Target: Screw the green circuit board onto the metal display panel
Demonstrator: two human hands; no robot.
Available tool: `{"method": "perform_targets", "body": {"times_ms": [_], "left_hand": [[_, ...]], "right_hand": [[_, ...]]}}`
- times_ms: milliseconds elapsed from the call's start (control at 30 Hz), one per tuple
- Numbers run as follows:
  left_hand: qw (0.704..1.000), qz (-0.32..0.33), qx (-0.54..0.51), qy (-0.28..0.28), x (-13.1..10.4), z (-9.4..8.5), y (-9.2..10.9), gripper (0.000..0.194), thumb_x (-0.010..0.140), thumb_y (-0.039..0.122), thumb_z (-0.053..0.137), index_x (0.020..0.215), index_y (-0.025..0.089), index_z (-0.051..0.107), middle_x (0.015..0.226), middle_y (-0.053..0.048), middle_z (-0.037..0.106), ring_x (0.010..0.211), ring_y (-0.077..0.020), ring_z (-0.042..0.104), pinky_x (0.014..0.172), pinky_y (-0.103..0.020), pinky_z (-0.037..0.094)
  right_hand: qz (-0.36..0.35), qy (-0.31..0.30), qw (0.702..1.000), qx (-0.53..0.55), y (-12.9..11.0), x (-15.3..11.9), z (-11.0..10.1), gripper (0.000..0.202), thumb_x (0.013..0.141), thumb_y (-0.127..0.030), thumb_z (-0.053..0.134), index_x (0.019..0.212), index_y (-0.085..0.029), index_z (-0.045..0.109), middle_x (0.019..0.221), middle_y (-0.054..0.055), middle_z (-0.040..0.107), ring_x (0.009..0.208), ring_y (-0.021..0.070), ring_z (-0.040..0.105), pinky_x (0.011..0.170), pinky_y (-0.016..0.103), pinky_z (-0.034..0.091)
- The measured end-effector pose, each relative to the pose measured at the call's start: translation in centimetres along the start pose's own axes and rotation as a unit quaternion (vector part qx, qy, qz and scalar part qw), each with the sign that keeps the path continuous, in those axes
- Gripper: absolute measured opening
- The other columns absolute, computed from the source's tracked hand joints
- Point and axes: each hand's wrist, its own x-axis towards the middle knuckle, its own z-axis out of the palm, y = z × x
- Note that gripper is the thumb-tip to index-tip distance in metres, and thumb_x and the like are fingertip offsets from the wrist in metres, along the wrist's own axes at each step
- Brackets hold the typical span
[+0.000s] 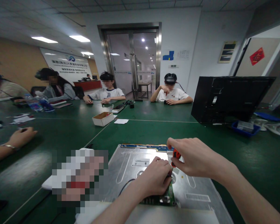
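Observation:
My right hand (194, 155) is closed around the red-and-black handle of a screwdriver (175, 156). The screwdriver's thin shaft points down toward a green circuit board (170, 199), and its tip is hard to see beside my left fingers. My left hand (152, 177) lies over the board with its fingers curled at the upper edge, partly hiding it. Under both hands is a flat silver metal panel (197, 189), with a blue circuit strip (140, 146) along its far edge. A black cable (124, 186) runs out from under my left forearm.
A black monitor (231, 99) stands at the right, near a blue tray (245, 129). A small open box (103, 119) sits ahead on the green table (154, 130). Another person's hand (23, 137) rests at the left. Several people sit across the table.

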Motion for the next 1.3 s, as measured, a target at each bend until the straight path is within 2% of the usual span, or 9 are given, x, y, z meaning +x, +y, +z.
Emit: {"method": "perform_targets", "body": {"times_ms": [167,300,367,467,567,733,933,1133,1300], "left_hand": [[1.0,-0.002,0.01,-0.002,0.01,-0.07,0.03,0.005,0.08,0.014,0.058,0.082,0.017,0.056,0.093,-0.007,0.066,0.091,-0.0252,0.062,0.086,-0.038,0.043],[1.0,-0.004,0.007,-0.002,0.07,-0.04,0.03,0.01,0.08,0.016,0.06,0.09,0.017,0.058,0.099,-0.008,0.066,0.095,-0.0264,0.061,0.087,-0.039,0.043],[1.0,-0.002,0.005,-0.006,0.1,-0.03,0.03,0.012,0.08,0.015,0.058,0.092,0.017,0.058,0.099,-0.008,0.067,0.093,-0.0261,0.061,0.086,-0.039,0.043],[1.0,0.002,0.015,-0.009,0.12,-0.1,0.08,0.007,0.08,0.014,0.057,0.087,0.017,0.057,0.096,-0.007,0.067,0.09,-0.0255,0.062,0.085,-0.039,0.044],[1.0,-0.003,0.02,-0.008,0.09,-0.17,0.14,0.003,0.081,0.015,0.058,0.083,0.017,0.057,0.092,-0.007,0.067,0.089,-0.0254,0.062,0.085,-0.039,0.044],[1.0,0.002,0.015,0.002,0.08,0.01,0.07,0.009,0.081,0.016,0.059,0.09,0.017,0.058,0.098,-0.007,0.066,0.093,-0.0258,0.061,0.086,-0.038,0.043],[0.999,-0.001,0.031,-0.006,0.12,-0.01,0.12,0.002,0.082,0.016,0.057,0.083,0.017,0.057,0.09,-0.007,0.067,0.088,-0.0258,0.062,0.085,-0.039,0.043],[0.999,0.0,0.033,-0.006,0.13,-0.13,0.31,0.015,0.081,0.015,0.058,0.095,0.016,0.059,0.1,-0.009,0.067,0.093,-0.0272,0.061,0.086,-0.04,0.043],[0.999,-0.008,0.044,-0.011,0.11,-0.31,0.46,0.002,0.081,0.016,0.058,0.081,0.017,0.057,0.09,-0.008,0.067,0.087,-0.0263,0.062,0.085,-0.04,0.043]], "right_hand": [[0.019,-0.008,0.999,-0.032,-0.01,0.11,0.05,0.021,0.09,-0.043,0.059,0.091,-0.022,0.058,0.074,0.004,0.071,0.064,0.0227,0.066,0.049,0.028,0.018],[0.014,-0.009,1.0,-0.022,0.01,0.02,0.04,0.008,0.088,-0.027,0.059,0.093,-0.022,0.057,0.075,0.003,0.071,0.064,0.0202,0.065,0.049,0.028,0.019],[-0.006,-0.002,1.0,0.002,0.01,-0.09,0.01,0.012,0.083,-0.021,0.061,0.092,-0.021,0.054,0.076,0.001,0.07,0.065,0.0188,0.064,0.05,0.027,0.021],[-0.017,0.003,1.0,0.011,-0.03,-0.08,-0.03,0.014,0.085,-0.03,0.062,0.09,-0.021,0.053,0.075,0.001,0.069,0.065,0.0199,0.065,0.05,0.027,0.022],[0.008,-0.005,1.0,-0.022,-0.09,0.05,-0.04,0.018,0.091,-0.039,0.057,0.09,-0.022,0.055,0.071,0.003,0.069,0.062,0.0214,0.065,0.048,0.028,0.019],[-0.011,0.001,1.0,-0.007,-0.13,-0.16,-0.02,0.009,0.084,-0.021,0.059,0.092,-0.021,0.053,0.074,0.002,0.069,0.062,0.0189,0.064,0.049,0.027,0.02],[0.008,-0.005,1.0,-0.019,-0.18,-0.03,-0.1,0.019,0.091,-0.04,0.057,0.09,-0.022,0.056,0.073,0.003,0.07,0.064,0.0218,0.066,0.05,0.028,0.019],[0.003,0.002,1.0,-0.016,-0.16,0.09,0.03,0.009,0.085,-0.023,0.059,0.091,-0.021,0.053,0.075,0.002,0.07,0.063,0.0193,0.065,0.049,0.028,0.019],[0.005,0.005,1.0,-0.021,-0.07,0.04,0.19,0.012,0.088,-0.031,0.059,0.091,-0.021,0.052,0.073,0.003,0.07,0.063,0.0214,0.066,0.049,0.028,0.018]]}}
